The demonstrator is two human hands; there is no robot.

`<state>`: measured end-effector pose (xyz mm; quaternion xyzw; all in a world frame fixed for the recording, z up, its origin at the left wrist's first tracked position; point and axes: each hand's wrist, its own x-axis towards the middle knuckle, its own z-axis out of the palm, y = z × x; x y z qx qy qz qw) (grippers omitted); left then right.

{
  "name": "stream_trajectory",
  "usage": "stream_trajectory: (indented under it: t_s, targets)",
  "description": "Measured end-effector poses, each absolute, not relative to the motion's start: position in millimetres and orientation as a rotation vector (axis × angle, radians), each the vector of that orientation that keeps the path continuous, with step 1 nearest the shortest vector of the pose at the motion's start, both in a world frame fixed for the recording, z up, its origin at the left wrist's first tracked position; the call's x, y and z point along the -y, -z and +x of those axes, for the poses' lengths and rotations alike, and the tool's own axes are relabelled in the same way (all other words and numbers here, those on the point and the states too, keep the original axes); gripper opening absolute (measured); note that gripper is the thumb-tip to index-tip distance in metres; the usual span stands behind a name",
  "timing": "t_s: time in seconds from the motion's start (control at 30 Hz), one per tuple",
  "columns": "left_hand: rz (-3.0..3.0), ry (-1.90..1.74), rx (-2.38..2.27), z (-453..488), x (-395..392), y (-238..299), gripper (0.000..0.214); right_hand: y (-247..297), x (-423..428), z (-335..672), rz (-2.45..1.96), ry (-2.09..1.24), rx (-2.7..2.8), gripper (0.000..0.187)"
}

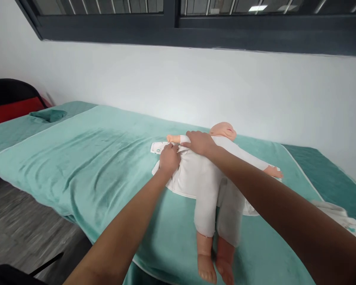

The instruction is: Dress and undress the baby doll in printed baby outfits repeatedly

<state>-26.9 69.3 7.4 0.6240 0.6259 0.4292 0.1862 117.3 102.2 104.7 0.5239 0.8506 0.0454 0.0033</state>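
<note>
A baby doll in white clothes lies on its back on a green sheet, head toward the wall and bare feet toward me. A white garment is spread open beneath and beside its body. My left hand has its fingers closed on the cloth of this garment, by a patterned white sleeve end. Over the doll's outstretched arm on the left, my right hand is wrapped round the upper sleeve. The doll's other arm reaches out to the right. My fingertips are partly hidden.
A white wall with a dark window frame borders the bed's far side. Crumpled white cloth lies at the right. A black and red object stands at the far left, near a folded green cloth.
</note>
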Motion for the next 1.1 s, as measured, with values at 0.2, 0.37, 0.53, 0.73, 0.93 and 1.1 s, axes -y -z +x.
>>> stream_trajectory:
  t_s: [0.2,0.37,0.53,0.73,0.93,1.1]
  targets:
    - [1.400,-1.382,-1.572,-46,-76,-4,0.015,-100,-91,131,1.544,-0.169,-2.734,0.059]
    - [1.199,-1.462,-1.378,-51,-76,-3,0.020,-101,-88,136,1.515,-0.165,-2.673,0.068]
    - [1.078,-1.498,-1.357,-53,-79,-1,0.018,-100,-88,138,1.482,-0.140,-2.659,0.067]
    - [1.167,-1.567,-1.517,-44,-75,0,0.010,-89,-91,133,1.489,-0.232,-2.608,0.062]
    - [1.671,-1.419,-1.683,-34,-65,-2,0.009,-85,-97,126,1.525,-0.241,-2.564,0.057]
    - [2.128,-1.175,-1.734,-29,-60,0,0.015,-82,-101,118,1.574,-0.213,-2.556,0.043]
